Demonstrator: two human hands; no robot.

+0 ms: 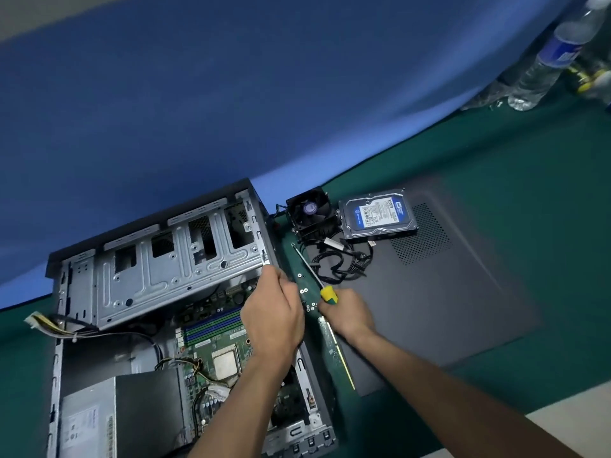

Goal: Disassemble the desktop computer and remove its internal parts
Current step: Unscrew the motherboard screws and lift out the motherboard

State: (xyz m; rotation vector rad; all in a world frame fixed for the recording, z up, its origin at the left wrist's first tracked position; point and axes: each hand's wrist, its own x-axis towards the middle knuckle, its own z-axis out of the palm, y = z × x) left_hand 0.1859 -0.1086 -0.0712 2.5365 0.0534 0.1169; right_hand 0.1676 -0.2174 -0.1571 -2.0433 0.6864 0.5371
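The desktop computer case [158, 325] lies on its side, open, on the green worktop [529, 193], at the lower left of the view. Inside the case, the metal drive cage [172, 269] occupies the far end, the motherboard [215, 338] with its blue and green memory slots sits below the cage, and the power supply [122, 418] fills the near left corner. A bundle of yellow and black wires with a white connector [34, 320] hangs over the left wall of the case. The left hand [274, 315] is over the right wall of the case, fingers curled, with the fingertips at the right corner of the drive cage; what the fingers pinch cannot be determined. The right hand [347, 312], just right of the case, grips a screwdriver [317, 279] with a yellow and green handle, its shaft pointing away from the person along the case wall. A green circuit card [334, 342] stands on edge against the right wall of the case, under both hands. The removed side panel [446, 292] lies flat to the right of the case. On and beside the far end of the panel rest 1 cooling fan [310, 209], 1 hard drive [378, 214] with a blue label, and a coil of black cable [340, 262]. Well to the far right of the case stands 1 clear plastic bottle [555, 54].
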